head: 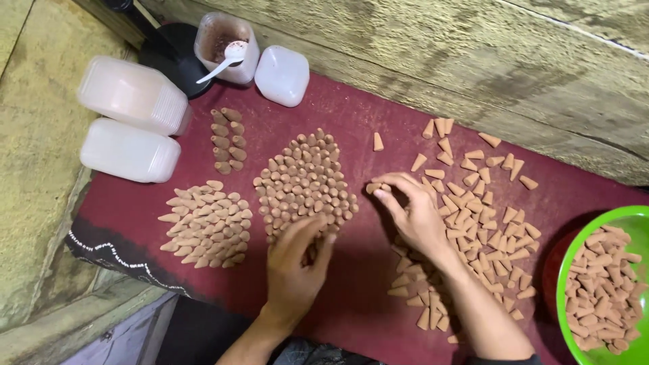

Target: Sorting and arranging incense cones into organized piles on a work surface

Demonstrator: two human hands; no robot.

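Clay-coloured cone (pixel 373 187), mid-frame: the right hand (pixel 412 213) is pinching it between its fingers (pixel 387 197). Left hand (pixel 295 260), fingers together, is resting against the upright cone cluster (pixel 304 182). Loose cones (pixel 473 223) are lying right; green bowl (pixel 574 270) at right edge.

hands (pixel 297 260): 2 | white plastic jars (pixel 132 94): 4 | green bowl (pixel 571 274): 1 | white spoon (pixel 223 61): 1 | cones (pixel 304 179): too many to count

A dark red cloth (pixel 351 284) with a black patterned edge covers the worktop. Rough, weathered wooden planks (pixel 473 61) rise behind it.
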